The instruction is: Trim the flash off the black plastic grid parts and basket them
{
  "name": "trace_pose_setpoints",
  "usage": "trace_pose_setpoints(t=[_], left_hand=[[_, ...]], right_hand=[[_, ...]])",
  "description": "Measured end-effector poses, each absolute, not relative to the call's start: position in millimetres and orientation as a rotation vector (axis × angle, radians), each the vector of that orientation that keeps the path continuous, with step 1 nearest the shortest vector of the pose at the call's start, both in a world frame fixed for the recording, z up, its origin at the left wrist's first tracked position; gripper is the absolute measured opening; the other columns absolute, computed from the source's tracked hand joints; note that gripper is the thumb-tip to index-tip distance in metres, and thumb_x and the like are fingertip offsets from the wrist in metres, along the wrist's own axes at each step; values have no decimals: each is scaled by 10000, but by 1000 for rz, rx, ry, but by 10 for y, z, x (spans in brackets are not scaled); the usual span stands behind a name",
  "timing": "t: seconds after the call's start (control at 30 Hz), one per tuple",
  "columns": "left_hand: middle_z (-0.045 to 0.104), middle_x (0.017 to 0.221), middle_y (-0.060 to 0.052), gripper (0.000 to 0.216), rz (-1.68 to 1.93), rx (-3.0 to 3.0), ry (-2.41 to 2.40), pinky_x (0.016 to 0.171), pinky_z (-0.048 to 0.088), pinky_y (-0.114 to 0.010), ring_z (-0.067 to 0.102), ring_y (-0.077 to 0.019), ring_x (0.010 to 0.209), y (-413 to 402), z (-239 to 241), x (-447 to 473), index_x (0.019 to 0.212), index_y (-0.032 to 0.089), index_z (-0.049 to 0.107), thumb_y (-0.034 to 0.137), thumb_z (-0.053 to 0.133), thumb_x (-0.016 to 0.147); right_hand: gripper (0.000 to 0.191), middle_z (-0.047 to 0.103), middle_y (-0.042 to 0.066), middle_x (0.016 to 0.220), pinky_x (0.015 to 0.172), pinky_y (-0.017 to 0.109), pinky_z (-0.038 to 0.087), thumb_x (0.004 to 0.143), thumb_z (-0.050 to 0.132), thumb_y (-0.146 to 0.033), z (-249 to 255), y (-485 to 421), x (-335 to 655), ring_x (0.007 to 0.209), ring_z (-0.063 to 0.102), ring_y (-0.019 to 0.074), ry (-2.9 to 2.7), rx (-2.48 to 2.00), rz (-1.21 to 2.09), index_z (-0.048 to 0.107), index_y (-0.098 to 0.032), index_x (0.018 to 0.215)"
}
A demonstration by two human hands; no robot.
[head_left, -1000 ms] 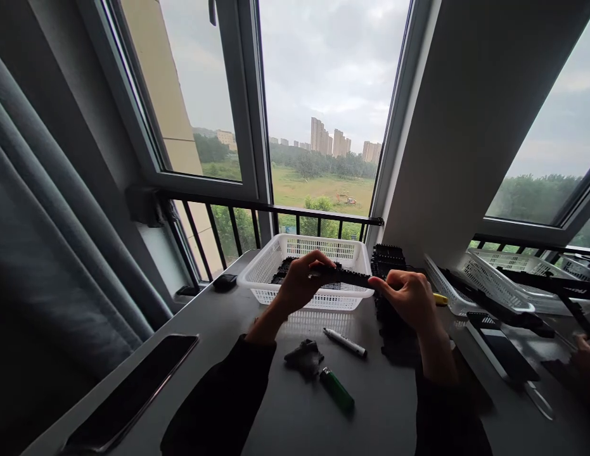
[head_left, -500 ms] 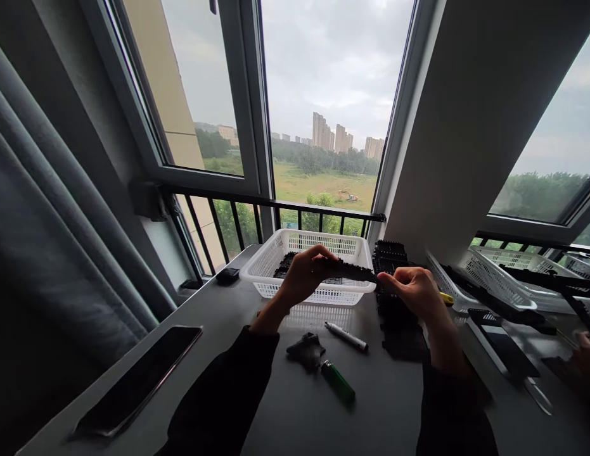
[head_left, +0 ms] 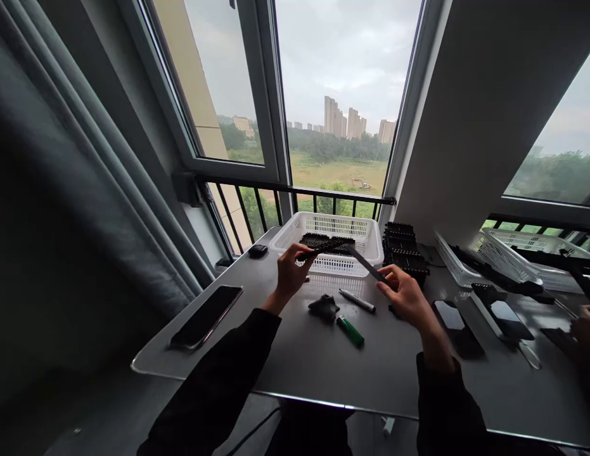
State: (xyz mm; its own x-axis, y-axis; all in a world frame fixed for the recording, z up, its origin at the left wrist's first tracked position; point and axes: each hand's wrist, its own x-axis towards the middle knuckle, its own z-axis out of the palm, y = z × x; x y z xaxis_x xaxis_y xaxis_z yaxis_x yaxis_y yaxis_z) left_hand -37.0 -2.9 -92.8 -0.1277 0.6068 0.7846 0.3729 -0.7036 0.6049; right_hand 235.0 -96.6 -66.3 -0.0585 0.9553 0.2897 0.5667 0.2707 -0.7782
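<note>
While the left hand [head_left: 289, 273] pinches one end of a dark toothed strip [head_left: 330, 245] stretching beyond its fingers, the right hand [head_left: 404, 292] has its fingers clamped on a flat bar [head_left: 364, 260]. Though dimly seen, the strip looks light and stiff, best held near its ends.

black sleeves [head_left: 218, 380], bare hands [head_left: 289, 273], probably dark trousers [head_left: 311, 434]

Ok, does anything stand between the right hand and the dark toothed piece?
Only the flat dark bar held in the right hand: it spans the gap, its far end at the dark toothed piece in the left hand. Nothing else visible intervenes.
</note>
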Motion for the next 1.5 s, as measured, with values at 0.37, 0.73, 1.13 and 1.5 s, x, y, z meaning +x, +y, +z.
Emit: trace_pose_setpoints(t=[0.37, 0.73, 1.13, 1.5], left_hand=[[701, 856, -31, 146, 1934, 2341, 1124, 808, 546, -366, 693, -195, 891, -388, -1647, -803, 812, 223, 536, 227, 681, 835], [679, 747, -15, 192, 1696, 2645, 958, 790, 517, -375, 644, -193, 835, -146, -1595, -693, 710, 235, 505, 187, 551, 890], [635, 751, -9, 214, 1868, 2536, 844, 732, 547, -338, 638, -174, 813, 4, -1709, -459, 709, 239, 468, 55, 526, 803], [617, 833, -24, 228, 1822, 2529, 1039, 738, 524, -344, 603, -190, 852, -23, -1703, -479, 728, 229, 486, 13, 557, 715]], right_hand=[[218, 742, 104, 1016, 881, 312, 485, 793, 608, -163, -1749, -1070, 2099, 983, 684, 237, -1696, -1703, 577, 729, -179, 973], [179, 744, 97, 879, 861, 338, 498, 688, 678, -129, -1772, -994, 2140, 895, 688, 254, -1615, -1638, 702, 768, -168, 839], [401, 608, -20, 561, 404, 218, 416, 743, 653, -520, -1563, -328, 1726, 461, 548, 122, -1313, -1166, 1085, 641, -166, 930], [446, 522, -77, 497, 393, 225, 375, 692, 643, -538, -1670, -376, 1696, 389, 449, 90, -1145, -1051, 1087, 593, -167, 934]])
